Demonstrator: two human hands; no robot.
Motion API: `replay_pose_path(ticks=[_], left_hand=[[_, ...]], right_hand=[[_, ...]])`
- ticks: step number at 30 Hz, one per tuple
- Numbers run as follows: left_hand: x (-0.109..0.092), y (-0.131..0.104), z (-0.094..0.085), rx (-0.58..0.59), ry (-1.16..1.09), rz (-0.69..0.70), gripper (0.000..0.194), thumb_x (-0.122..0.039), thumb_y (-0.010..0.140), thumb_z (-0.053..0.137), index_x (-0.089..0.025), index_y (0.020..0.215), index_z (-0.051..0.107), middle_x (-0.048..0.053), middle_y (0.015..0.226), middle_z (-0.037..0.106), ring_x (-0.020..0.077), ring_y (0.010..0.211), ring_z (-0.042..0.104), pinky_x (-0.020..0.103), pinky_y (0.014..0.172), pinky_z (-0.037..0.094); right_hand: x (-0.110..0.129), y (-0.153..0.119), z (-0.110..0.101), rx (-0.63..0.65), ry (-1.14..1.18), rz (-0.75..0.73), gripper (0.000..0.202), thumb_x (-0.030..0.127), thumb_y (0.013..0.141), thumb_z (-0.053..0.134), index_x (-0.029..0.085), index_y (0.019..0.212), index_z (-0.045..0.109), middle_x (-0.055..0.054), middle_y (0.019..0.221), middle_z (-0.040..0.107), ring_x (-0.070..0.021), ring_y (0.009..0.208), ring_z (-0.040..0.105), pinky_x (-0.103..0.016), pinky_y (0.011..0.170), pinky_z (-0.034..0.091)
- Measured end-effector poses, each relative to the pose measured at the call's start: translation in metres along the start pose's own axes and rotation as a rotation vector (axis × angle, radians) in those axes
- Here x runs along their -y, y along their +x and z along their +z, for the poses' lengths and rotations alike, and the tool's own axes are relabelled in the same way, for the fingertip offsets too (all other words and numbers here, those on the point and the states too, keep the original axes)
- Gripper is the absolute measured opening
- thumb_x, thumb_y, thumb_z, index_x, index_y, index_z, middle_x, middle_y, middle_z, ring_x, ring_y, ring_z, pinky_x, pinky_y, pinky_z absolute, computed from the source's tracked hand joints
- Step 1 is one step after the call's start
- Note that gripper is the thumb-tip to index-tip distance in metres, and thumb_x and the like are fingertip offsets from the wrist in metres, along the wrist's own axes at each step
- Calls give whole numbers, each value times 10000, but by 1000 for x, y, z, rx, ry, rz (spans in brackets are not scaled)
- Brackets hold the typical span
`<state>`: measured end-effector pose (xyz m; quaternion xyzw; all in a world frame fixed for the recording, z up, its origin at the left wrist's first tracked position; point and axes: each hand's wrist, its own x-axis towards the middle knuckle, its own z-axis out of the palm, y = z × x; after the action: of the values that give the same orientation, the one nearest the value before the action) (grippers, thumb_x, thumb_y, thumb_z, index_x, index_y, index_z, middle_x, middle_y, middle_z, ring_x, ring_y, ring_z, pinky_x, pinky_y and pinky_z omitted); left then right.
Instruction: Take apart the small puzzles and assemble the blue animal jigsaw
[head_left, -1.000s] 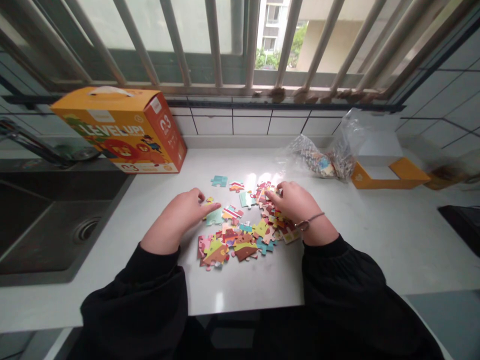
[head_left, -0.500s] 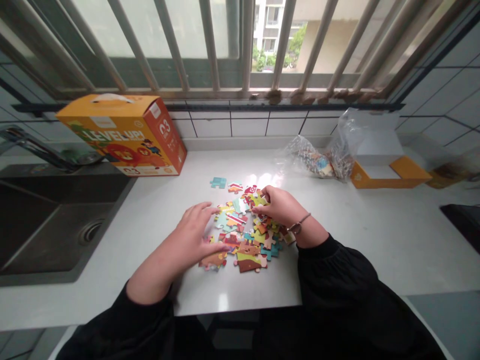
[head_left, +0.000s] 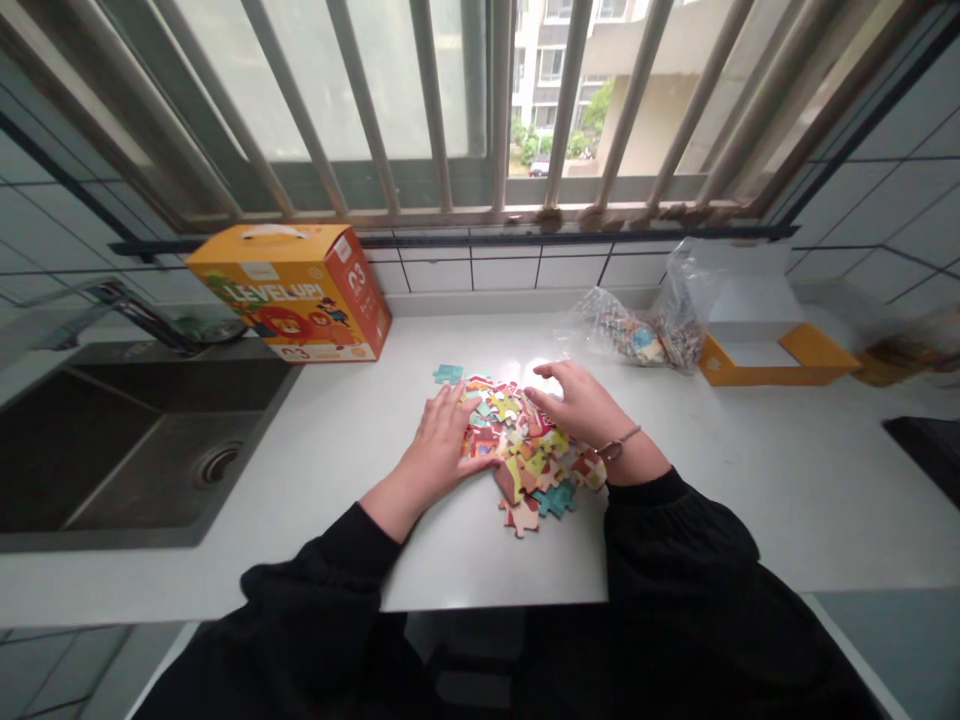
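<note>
From my remote seat, head view. Biggest first: white counter (head_left: 750, 520), running the full width. Behind it, window (head_left: 431, 110) with upright metal bars, a building and some greenery outside. Left side, dark sink (head_left: 150, 537), round drain near its right edge; tap (head_left: 142, 315) at its back. Two black sleeves (head_left: 322, 580) reach in from the near side.

Orange box (head_left: 285, 300) with carry handle stands at the back left, "LEVEL UP!" on its front, red side panel turned right. Back right, a smaller open box (head_left: 765, 374), orange with white inside, lid raised. Just left of it, clear plastic bag (head_left: 641, 340) with small things inside; I cannot tell whether it is one bag or two.

Puzzle pile (head_left: 536, 455) lies mid-counter between the two hands, pieces overlapping, yellow-green, pink, red and brown showing. I log left hand (head_left: 446, 430) as wide: palm down, fingers spread over the pile's left edge, thumb at its near side. Right hand (head_left: 577, 400) sits at the pile's far right edge, thumb and forefinger a little apart; I make out no piece between them. Thin bracelet (head_left: 615, 447) on that wrist.

Smallest, single pieces: a teal piece (head_left: 448, 374) just beyond the left fingertips, apart from the pile; a darker teal piece (head_left: 556, 498) along the near edge; a pinkish piece (head_left: 521, 515) beside it, nearest the wearer
</note>
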<state>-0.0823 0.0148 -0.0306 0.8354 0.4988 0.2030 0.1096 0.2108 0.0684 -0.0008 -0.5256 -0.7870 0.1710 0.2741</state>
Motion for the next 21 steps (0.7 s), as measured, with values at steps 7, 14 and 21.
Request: replay_pose_path(ticks=[7,14,21], left_hand=[[37,59,0,-103,50,-181,673,-498,1061,647,-156,1621,498,261,1818,363,440,1721,272,681,1382,207],[62,88,6,-167,96,-304,558,-307,1073,470,-57,1566,544,294,1591,628,397,1528,558,594,1317,361],[73,99,-6,-171,-26,-307,603,-349,923,708,-120,1478,649,197,1362,760,359,1328,681,488,1248,465]], right_hand=[[-26,-66,-7,170,-40,35,892,706,965,760,245,1682,499,-221,1732,498,-423,1649,421,-669,1342,331],[19,-93,24,288,-153,-31,1392,802,710,941,335,1824,249,-212,1900,143,-500,1754,109,-819,1347,102],[35,-44,41,201,-184,-6,1201,797,772,907,281,1745,428,-205,1886,212,-496,1749,144,-823,1341,145]])
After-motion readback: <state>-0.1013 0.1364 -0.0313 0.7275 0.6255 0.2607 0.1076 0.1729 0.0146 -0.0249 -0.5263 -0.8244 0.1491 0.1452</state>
